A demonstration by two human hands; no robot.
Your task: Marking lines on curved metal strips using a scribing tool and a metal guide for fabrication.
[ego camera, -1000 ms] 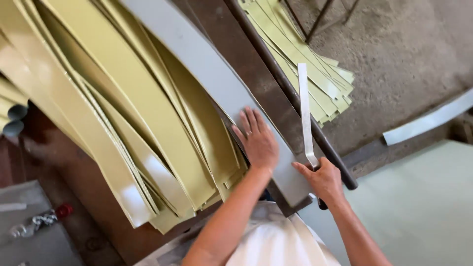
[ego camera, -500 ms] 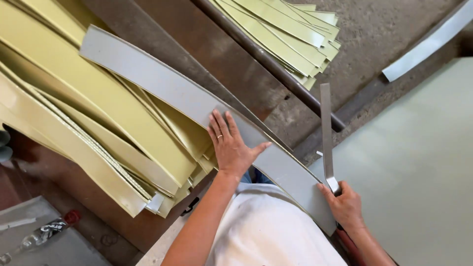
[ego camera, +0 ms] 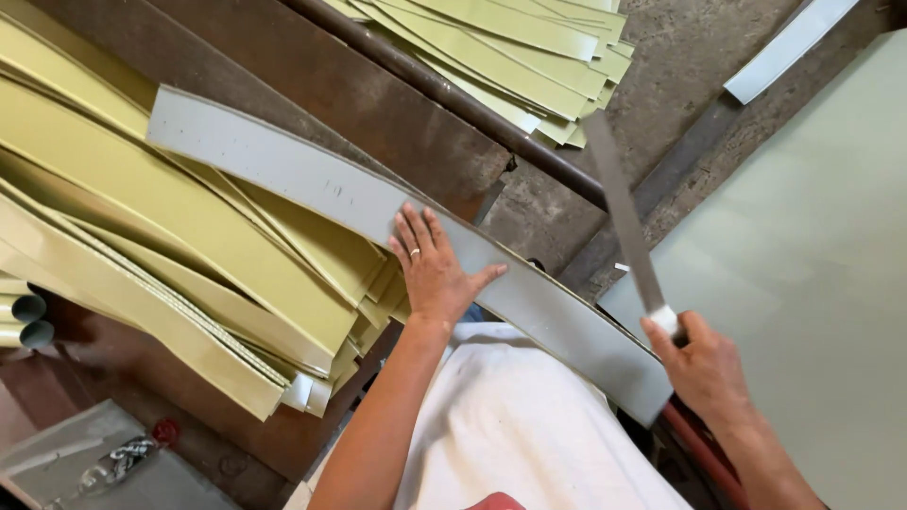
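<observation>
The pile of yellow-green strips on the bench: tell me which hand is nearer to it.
Left. The left hand lies flat on the long grey strip, right at the edge of the pile of yellow-green strips. The right hand holds a thin blade off to the other side, well apart from it.

My left hand (ego camera: 435, 274) has slid up the grey strip (ego camera: 378, 208), away from my body; a second ago it lay close beside my right hand, and now the two are well apart. My right hand (ego camera: 704, 364) has dropped toward the near end of the strip and shifted its grip: the blade (ego camera: 624, 212) that stood nearly upright now leans back to the left. The strip itself seems to have turned flatter across the yellow stack (ego camera: 189, 246), though my head moved as well, so I can't be sure how much.
</observation>
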